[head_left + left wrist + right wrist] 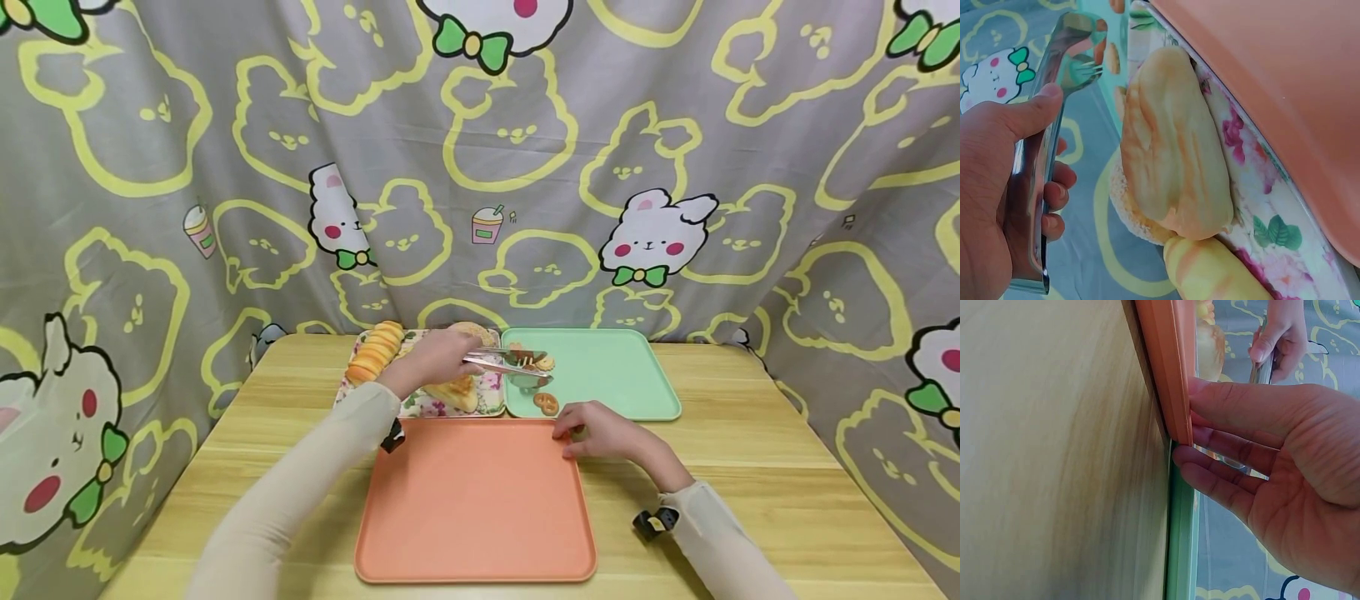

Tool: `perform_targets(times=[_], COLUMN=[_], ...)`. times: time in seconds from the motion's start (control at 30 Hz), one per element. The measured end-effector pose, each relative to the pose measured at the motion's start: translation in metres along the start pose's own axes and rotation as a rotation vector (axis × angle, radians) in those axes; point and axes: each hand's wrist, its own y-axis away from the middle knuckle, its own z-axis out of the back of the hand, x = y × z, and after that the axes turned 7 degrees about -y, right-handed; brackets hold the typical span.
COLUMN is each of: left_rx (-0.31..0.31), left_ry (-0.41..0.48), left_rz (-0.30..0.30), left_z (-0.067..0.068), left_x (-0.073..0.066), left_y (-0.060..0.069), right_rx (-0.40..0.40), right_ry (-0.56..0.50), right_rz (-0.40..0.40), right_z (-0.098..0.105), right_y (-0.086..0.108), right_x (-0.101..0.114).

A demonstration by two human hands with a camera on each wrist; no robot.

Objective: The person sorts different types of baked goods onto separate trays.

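Note:
My left hand (pixel 442 357) grips a pair of metal tongs (pixel 1035 169), thumb on one side and fingers curled round the other. The tongs reach over the left part of the green tray (pixel 600 375), among several small cookies; whether their tips hold one I cannot tell. A pretzel-shaped cookie (pixel 546 404) lies near that tray's front edge. My right hand (pixel 600 429) rests at the far right corner of the orange tray (pixel 480 500). Its thumb touches the orange rim, and its loosely bent fingers lie by the corner next to the green tray's edge.
Left of the green tray is a floral tray (pixel 491 400). It bears a long striped bread (pixel 375 352), a folded pastry (pixel 1175 144) and a round crumb-coated bun (pixel 1132 209). All three trays stand on a wooden table (pixel 750 467), with a patterned curtain (pixel 525 167) behind.

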Motion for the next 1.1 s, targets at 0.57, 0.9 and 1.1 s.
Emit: perform_targets(times=[0.57,0.9,1.1], left_rx=[-0.011,-0.092,-0.135], left_ry=[0.022,0.080,0.134], left_rz=[0.037,0.100,0.218], left_z=[-0.001,0.005,0.007], left_x=[0.000,0.010,0.020], left_y=[0.003,0.025,0.046], right_rx=[0.000,-0.010,-0.014], right_ry=[-0.005,0.007,0.009], right_rz=[-0.007,0.000,0.010], right_z=[0.000,-0.002,-0.002], right_y=[-0.001,-0.001,0.000], right_x=[-0.002,-0.003,-0.004])
